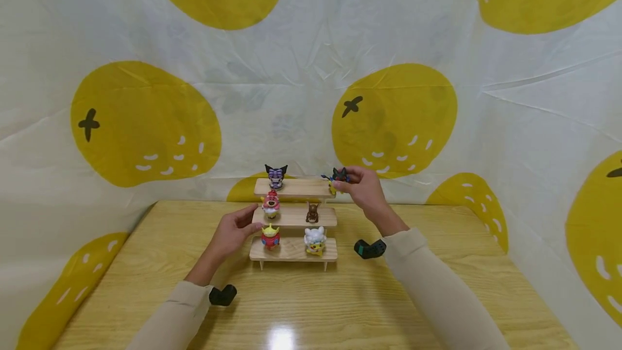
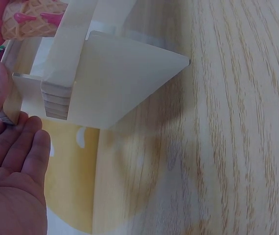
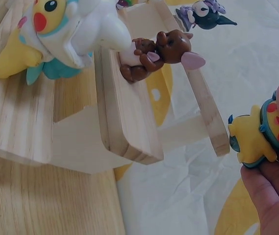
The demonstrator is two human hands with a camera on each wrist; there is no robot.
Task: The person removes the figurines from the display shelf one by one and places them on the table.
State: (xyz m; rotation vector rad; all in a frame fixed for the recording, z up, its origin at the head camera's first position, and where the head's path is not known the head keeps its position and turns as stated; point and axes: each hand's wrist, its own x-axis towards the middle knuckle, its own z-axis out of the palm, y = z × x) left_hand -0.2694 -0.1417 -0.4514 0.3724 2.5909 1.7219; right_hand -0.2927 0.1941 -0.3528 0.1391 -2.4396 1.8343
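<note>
A three-tier wooden display shelf (image 1: 291, 257) stands on the table with small figurines on it. My left hand (image 1: 232, 234) is at the shelf's left side; thumb and fingers (image 2: 36, 152) pinch the end of a board, the middle one as the head view shows it. My right hand (image 1: 365, 190) holds a yellow Pikachu figurine (image 3: 252, 134) in a dark hooded costume between thumb and fingers. That figurine is by the right end of the top board (image 3: 210, 117); whether they touch I cannot tell. A black-and-purple figurine (image 1: 276, 177) stands at the top board's left.
On the middle board are a pink bear figurine (image 1: 271, 205) and a brown mouse-like figurine (image 1: 312, 213). The bottom board carries a red-and-green alien figurine (image 1: 270, 239) and a white-hooded Pikachu figurine (image 1: 315, 242). Behind the table (image 1: 301, 307) hangs a fruit-patterned cloth (image 1: 291, 123).
</note>
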